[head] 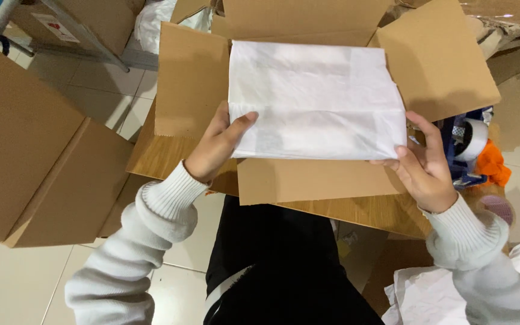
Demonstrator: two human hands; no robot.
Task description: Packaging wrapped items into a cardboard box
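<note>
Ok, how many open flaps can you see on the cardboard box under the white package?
4. Left flap, far flap, right flap, and near flap by the hands. The white package hides the box's inside.

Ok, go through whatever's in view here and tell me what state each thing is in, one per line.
Cardboard box: open, flaps spread outward.
White wrapped package: closed, held flat over the box opening.
Left hand: grip closed on the package's left edge.
Right hand: grip closed on its right corner.
Tape roll: lying beside the box.
</note>
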